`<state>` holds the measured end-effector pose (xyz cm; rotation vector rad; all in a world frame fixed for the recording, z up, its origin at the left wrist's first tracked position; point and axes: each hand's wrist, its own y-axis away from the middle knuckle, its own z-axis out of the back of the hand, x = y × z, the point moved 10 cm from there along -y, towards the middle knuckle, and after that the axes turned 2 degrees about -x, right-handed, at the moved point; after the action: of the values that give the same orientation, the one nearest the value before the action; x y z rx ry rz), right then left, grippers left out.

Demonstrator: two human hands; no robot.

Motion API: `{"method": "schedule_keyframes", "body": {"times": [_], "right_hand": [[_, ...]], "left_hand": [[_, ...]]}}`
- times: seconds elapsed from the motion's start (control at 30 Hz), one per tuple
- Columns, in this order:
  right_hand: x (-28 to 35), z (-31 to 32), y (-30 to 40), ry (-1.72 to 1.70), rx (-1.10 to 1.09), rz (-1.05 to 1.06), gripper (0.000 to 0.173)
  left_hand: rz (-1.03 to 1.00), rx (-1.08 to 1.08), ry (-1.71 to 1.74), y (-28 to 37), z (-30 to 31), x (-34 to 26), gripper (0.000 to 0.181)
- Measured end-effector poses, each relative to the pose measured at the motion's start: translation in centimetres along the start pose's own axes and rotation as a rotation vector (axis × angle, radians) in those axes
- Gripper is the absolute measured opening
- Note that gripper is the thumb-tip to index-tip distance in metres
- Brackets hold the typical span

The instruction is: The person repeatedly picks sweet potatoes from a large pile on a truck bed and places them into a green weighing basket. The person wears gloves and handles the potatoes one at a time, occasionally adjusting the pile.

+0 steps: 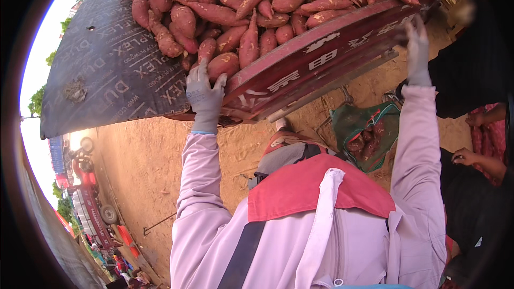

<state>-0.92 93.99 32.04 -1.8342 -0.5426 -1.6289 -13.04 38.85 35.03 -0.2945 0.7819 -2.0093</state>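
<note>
My left hand (207, 90), in a grey glove, is at the near corner of a truck bed. Its thumb and forefinger lie against a rounded sweet potato (223, 65); how firmly they press is unclear. A large heap of red-skinned sweet potatoes (249, 18) fills the bed above it. My right hand (418, 54), gloved too and slightly blurred, is raised with fingers apart beside the far end of the red metal side panel (321, 60). I see nothing in it. A blurred tan object (461, 13) appears beyond its fingertips.
Dark plywood sheeting (96, 72) with print lines the bed's left. A green mesh bag (363, 140) holding sweet potatoes sits on the dirt ground (152, 168). At right are another person's hands (466, 156) and dark clothing. A red vehicle (90, 208) stands farther left.
</note>
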Motion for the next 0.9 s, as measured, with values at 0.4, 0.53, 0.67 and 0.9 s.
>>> {"method": "schedule_keyframes", "body": {"times": [0.4,0.53,0.67,0.9], "right_hand": [[4.1,-42.2,23.8,0.627,0.895,0.762,0.071],[2.5,-45.2,23.3,0.673,0.888,0.665,0.063],[3.1,-44.9,22.5,0.539,0.787,0.766,0.059],[3.4,-44.7,22.7,0.545,0.762,0.871,0.056]], "left_hand": [[0.335,-0.217,0.702,0.7,2.5,2.0,0.065],[0.253,-0.27,0.663,1.0,4.0,1.8,0.065],[0.308,-0.246,0.84,0.9,2.8,2.7,0.067],[0.613,-0.32,1.174,0.3,2.7,3.9,0.052]]}}
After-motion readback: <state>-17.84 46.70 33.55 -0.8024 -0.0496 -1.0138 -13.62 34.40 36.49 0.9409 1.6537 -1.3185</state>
